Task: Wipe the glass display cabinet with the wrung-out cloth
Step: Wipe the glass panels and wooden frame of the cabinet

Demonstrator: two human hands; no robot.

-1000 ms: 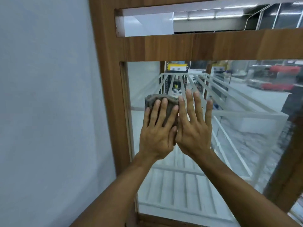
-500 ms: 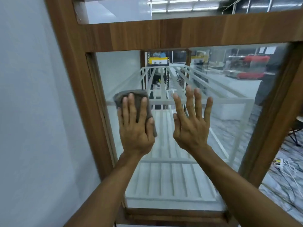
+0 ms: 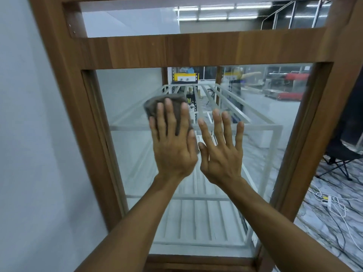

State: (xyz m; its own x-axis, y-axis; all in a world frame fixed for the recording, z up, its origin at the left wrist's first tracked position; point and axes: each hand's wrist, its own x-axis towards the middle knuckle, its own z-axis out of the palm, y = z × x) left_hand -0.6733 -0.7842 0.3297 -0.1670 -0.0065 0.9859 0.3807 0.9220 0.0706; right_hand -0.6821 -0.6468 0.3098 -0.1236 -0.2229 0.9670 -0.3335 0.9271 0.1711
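Note:
The glass display cabinet has a brown wooden frame [image 3: 149, 50] and a large glass pane [image 3: 133, 95] in front of me. A grey-brown cloth [image 3: 152, 104] lies flat against the pane, left of its middle. My left hand [image 3: 172, 146] presses the cloth to the glass with straight fingers. Right beside it, my right hand [image 3: 221, 152] lies flat on the bare glass, fingers spread and pointing up. White slatted shelves [image 3: 196, 218] show through the pane.
A pale wall [image 3: 35, 144] stands close on the left of the cabinet. To the right, white cables and a power strip [image 3: 328, 201] lie on the marbled floor, with a dark folding chair [image 3: 345, 154] behind them.
My left hand slid the cloth left toward the frame, then back right next to my right hand. The view has shifted, so the cabinet's right post now shows.

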